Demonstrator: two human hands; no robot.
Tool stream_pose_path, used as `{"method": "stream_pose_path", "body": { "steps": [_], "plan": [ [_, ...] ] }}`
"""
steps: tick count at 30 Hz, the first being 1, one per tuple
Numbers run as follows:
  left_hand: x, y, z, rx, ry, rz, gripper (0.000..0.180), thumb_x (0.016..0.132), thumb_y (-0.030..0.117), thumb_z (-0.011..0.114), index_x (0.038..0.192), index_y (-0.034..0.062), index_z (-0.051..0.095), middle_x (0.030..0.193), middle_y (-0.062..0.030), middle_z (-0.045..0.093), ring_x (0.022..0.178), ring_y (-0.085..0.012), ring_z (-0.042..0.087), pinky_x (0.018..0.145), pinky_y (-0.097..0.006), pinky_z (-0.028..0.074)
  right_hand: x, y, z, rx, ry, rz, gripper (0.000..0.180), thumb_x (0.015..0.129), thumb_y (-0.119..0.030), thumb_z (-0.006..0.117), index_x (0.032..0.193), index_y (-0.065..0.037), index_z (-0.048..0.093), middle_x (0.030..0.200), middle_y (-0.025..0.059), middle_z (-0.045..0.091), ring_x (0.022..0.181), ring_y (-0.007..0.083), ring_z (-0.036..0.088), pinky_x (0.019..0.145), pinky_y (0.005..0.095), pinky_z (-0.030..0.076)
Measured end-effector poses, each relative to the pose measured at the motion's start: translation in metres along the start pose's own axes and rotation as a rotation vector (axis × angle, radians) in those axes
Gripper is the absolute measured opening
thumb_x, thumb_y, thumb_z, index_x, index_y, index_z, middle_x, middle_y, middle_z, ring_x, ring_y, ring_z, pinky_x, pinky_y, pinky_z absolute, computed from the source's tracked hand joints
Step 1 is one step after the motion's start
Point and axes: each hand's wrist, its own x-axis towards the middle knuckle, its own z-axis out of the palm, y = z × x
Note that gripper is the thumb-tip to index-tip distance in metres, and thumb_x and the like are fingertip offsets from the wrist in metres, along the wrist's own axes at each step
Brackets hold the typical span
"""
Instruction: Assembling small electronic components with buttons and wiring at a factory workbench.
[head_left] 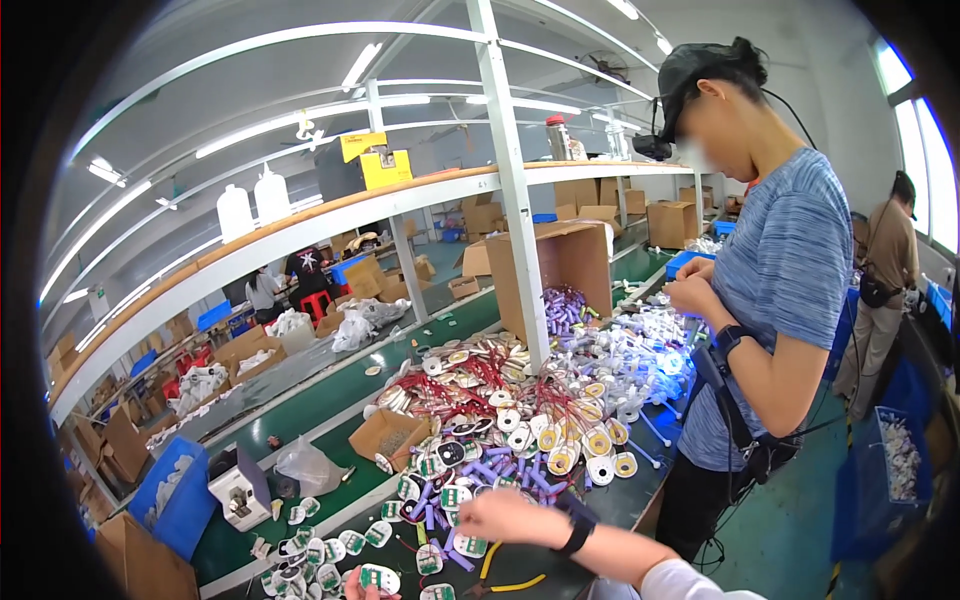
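At the lower edge, my left hand point(355, 586) grips a white oval housing with a green circuit board point(380, 578) in it. My right hand point(500, 517), a dark band on its wrist, reaches over the near side of the pile with fingers pinched together; what they hold, if anything, is hidden. Purple cylindrical battery cells point(432, 513) and another housing with a green board point(456, 497) lie beside those fingers. Just below my right hand are yellow-handled pliers point(500, 583). Several more board-fitted housings point(328, 552) are heaped left of my hands.
A small open carton point(390, 436) stands beyond the pile of white discs and red wires point(480, 375). Left are a blue bin point(175, 490) and a white machine point(240, 490). A shelf post point(515, 200) rises behind. A co-worker point(790, 260) stands at the right.
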Motion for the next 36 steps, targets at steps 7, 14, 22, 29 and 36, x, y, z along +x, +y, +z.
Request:
{"method": "stream_pose_path", "body": {
  "steps": [7, 14, 22, 29, 36],
  "plan": [
    [0.008, -0.002, 0.011, 0.129, -0.06, 0.085, 0.032, 0.092, 0.017, 0.053, 0.118, 0.0011, 0.046, 0.085, -0.0042, 0.056, 0.068, -0.0102, 0.051, 0.06, -0.023, 0.043, 0.03, 0.182, -0.087, -0.317, 0.421, 0.582, 0.026, 0.073, -0.033, 0.066, 0.079, -0.007, 0.067, 0.074, 0.0144, 0.065, 0.073, 0.0306, 0.064, 0.068, 0.0404, 0.05],
    [-0.002, -0.002, 0.006, 0.18, -0.018, 0.072, 0.038, 0.093, 0.016, 0.049, 0.127, 0.0009, 0.041, 0.089, -0.0045, 0.056, 0.07, -0.0102, 0.051, 0.062, -0.024, 0.044, 0.058, 0.243, -0.1, -0.075, 0.598, 0.679, 0.024, 0.069, -0.027, 0.063, 0.079, -0.005, 0.068, 0.079, 0.0176, 0.065, 0.08, 0.0326, 0.064, 0.071, 0.0414, 0.05],
    [-0.003, 0.0, 0.017, 0.186, -0.073, 0.131, 0.032, 0.094, 0.011, 0.048, 0.124, 0.0028, 0.044, 0.088, -0.0035, 0.054, 0.068, -0.0088, 0.049, 0.061, -0.022, 0.043, 0.093, 0.269, -0.072, -0.501, 0.389, 0.822, 0.038, 0.071, -0.035, 0.07, 0.091, -0.003, 0.065, 0.09, 0.0163, 0.065, 0.083, 0.0305, 0.065, 0.072, 0.04, 0.051],
    [-0.001, -0.002, 0.012, 0.186, -0.05, 0.1, 0.03, 0.093, 0.011, 0.048, 0.122, 0.002, 0.047, 0.091, -0.0034, 0.056, 0.068, -0.008, 0.05, 0.06, -0.021, 0.043, 0.076, 0.253, -0.097, -0.546, 0.392, 0.856, 0.038, 0.072, -0.034, 0.069, 0.093, -0.002, 0.065, 0.097, 0.0182, 0.064, 0.089, 0.0316, 0.064, 0.073, 0.0401, 0.052],
    [0.0, 0.003, 0.018, 0.175, -0.043, 0.07, 0.032, 0.093, 0.01, 0.048, 0.124, 0.0018, 0.046, 0.089, -0.0027, 0.055, 0.067, -0.0072, 0.048, 0.06, -0.02, 0.042, 0.04, 0.287, -0.105, -0.211, 0.443, 0.859, 0.024, 0.068, -0.03, 0.068, 0.07, -0.006, 0.069, 0.074, 0.0153, 0.067, 0.072, 0.0304, 0.066, 0.068, 0.0395, 0.051]
  ]
}}
